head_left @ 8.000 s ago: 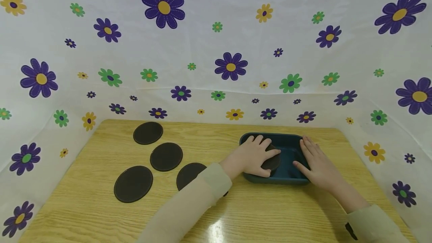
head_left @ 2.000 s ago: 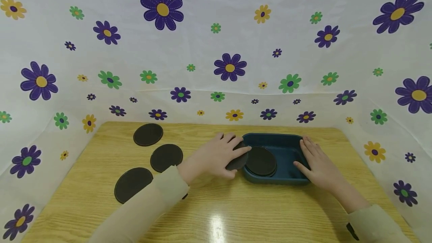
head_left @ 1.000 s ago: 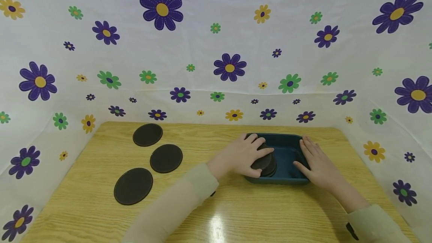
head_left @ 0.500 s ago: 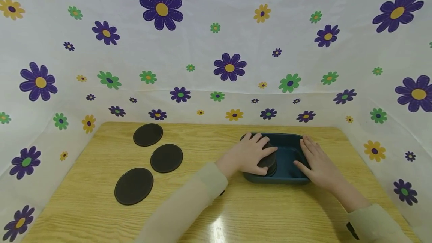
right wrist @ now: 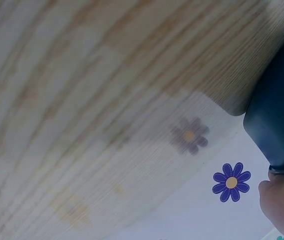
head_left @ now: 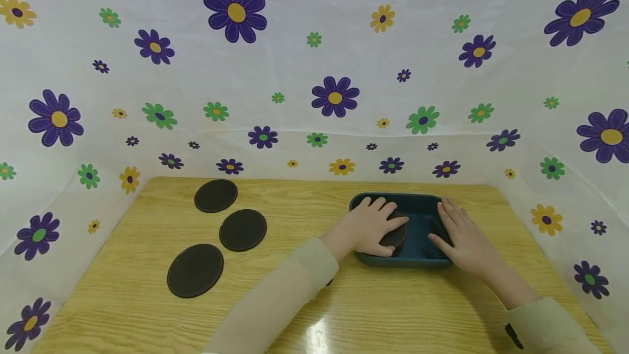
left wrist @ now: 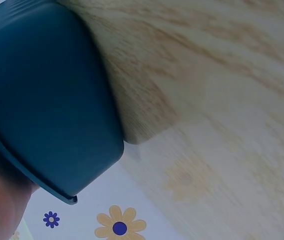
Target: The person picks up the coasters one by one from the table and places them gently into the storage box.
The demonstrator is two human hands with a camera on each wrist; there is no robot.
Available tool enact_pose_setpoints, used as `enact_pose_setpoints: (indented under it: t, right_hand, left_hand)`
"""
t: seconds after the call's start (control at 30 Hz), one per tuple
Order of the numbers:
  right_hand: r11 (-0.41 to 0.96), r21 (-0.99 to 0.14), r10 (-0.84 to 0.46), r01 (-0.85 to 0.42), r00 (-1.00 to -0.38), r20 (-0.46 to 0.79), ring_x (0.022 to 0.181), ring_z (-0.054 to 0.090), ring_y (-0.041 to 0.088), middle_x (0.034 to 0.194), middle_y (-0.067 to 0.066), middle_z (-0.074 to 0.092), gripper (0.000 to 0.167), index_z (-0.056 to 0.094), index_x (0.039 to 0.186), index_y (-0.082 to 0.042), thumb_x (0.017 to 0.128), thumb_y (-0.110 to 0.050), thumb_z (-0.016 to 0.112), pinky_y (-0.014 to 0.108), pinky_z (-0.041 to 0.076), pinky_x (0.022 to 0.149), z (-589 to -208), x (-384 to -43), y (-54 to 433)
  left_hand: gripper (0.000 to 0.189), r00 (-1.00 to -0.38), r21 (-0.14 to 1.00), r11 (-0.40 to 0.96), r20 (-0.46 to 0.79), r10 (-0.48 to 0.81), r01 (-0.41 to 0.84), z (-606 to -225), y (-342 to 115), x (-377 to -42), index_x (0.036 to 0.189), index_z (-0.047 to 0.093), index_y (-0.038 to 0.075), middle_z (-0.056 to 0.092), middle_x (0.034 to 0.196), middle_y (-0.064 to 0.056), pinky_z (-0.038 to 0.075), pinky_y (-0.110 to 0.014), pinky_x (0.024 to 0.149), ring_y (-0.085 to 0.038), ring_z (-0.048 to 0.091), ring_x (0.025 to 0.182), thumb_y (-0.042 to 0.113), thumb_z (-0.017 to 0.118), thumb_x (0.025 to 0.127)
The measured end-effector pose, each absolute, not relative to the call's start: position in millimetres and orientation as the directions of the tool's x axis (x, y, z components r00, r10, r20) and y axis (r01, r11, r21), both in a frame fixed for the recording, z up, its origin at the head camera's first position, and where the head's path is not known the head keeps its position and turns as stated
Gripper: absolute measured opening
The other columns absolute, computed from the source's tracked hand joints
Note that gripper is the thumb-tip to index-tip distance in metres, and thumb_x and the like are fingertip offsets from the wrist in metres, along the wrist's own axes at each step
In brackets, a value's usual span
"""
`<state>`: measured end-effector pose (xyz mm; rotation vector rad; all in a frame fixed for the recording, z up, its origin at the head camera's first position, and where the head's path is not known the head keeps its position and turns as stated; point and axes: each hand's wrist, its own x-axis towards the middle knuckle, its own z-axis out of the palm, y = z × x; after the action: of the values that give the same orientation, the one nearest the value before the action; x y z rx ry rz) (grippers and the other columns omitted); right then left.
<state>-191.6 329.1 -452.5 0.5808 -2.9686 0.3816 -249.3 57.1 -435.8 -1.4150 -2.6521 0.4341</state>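
Observation:
A dark teal rectangular box (head_left: pixel 422 263) stands on the right half of the table in the head view. My left hand (head_left: pixel 369 228) reaches into its left end and grips a round black coaster (head_left: pixel 397 234) by the edges, fingers spread over the top. The back of the hand hides most of that coaster and what lies beneath it. Fairly straight fingers of my right hand (head_left: pixel 463 239) rest on the box's right rim, the thumb over the inside. In the left wrist view the box's outer wall (left wrist: pixel 47 100) fills the left side.
Three more flat round coasters lie on the wooden table (head_left: pixel 147 310) to the left: a back coaster (head_left: pixel 215 196), a middle coaster (head_left: pixel 243 230) and a front coaster (head_left: pixel 195 270). A white flower-print cloth (head_left: pixel 295 59) stands behind and at both sides.
The coaster that lay nearest the box is gone from the table. My left hand has carried a coaster right, over the rim, onto the one inside. My right hand has stayed put.

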Motion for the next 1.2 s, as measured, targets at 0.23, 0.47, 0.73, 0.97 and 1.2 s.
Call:
enact_pose_setpoints:
  t: [0.23, 0.47, 0.73, 0.97, 1.2]
  right_hand:
    - [0.894, -0.226, -0.361, -0.386, -0.921, 0.146, 0.163, 0.015, 0.048, 0.170, 0.038, 0.020, 0.083, 0.026, 0.160, 0.017, 0.108, -0.040, 0.057, 0.037, -0.008, 0.135, -453, -192, 329]
    - [0.901, -0.233, -0.350, -0.367, -0.930, 0.112, 0.163, 0.014, 0.049, 0.171, 0.037, 0.018, 0.084, 0.024, 0.161, 0.016, 0.108, -0.040, 0.057, 0.042, -0.005, 0.135, -449, -193, 328]
    - [0.896, -0.231, -0.360, -0.379, -0.925, 0.121, 0.163, 0.014, 0.048, 0.170, 0.037, 0.019, 0.084, 0.025, 0.160, 0.017, 0.108, -0.040, 0.057, 0.037, -0.008, 0.134, -449, -192, 328]
    - [0.896, -0.240, -0.356, -0.374, -0.927, 0.117, 0.163, 0.013, 0.048, 0.170, 0.037, 0.019, 0.084, 0.024, 0.161, 0.017, 0.108, -0.040, 0.056, 0.036, -0.009, 0.134, -448, -191, 327]
    - [0.893, -0.238, -0.362, -0.382, -0.924, 0.125, 0.163, 0.014, 0.049, 0.170, 0.037, 0.019, 0.084, 0.024, 0.160, 0.018, 0.108, -0.039, 0.057, 0.036, -0.010, 0.134, -449, -191, 327]
  left_hand:
    - [0.071, -0.559, -0.314, 0.520, -0.046, 0.828, 0.795, -435, 54, -248, 0.167, 0.034, 0.037, 0.042, 0.165, -0.001, 0.042, -0.040, 0.120, -0.021, 0.042, 0.150, 0.068, 0.044, 0.104]
    - [0.068, -0.547, -0.328, 0.509, -0.029, 0.837, 0.796, -434, 48, -247, 0.166, 0.035, 0.036, 0.042, 0.165, -0.002, 0.042, -0.042, 0.121, -0.022, 0.042, 0.151, 0.065, 0.042, 0.105]
    - [0.065, -0.540, -0.301, 0.514, -0.001, 0.842, 0.803, -429, 32, -244, 0.165, 0.039, 0.032, 0.044, 0.164, -0.004, 0.039, -0.045, 0.124, -0.025, 0.042, 0.152, 0.061, 0.045, 0.106]
    - [0.064, -0.524, -0.314, 0.506, 0.033, 0.851, 0.803, -425, 15, -243, 0.163, 0.043, 0.030, 0.047, 0.161, -0.005, 0.040, -0.042, 0.124, -0.025, 0.044, 0.149, 0.060, 0.046, 0.106]
    - [0.067, -0.547, -0.287, 0.524, 0.003, 0.837, 0.802, -420, 0, -240, 0.166, 0.038, 0.029, 0.043, 0.165, -0.006, 0.038, -0.046, 0.125, -0.026, 0.042, 0.153, 0.059, 0.045, 0.107]
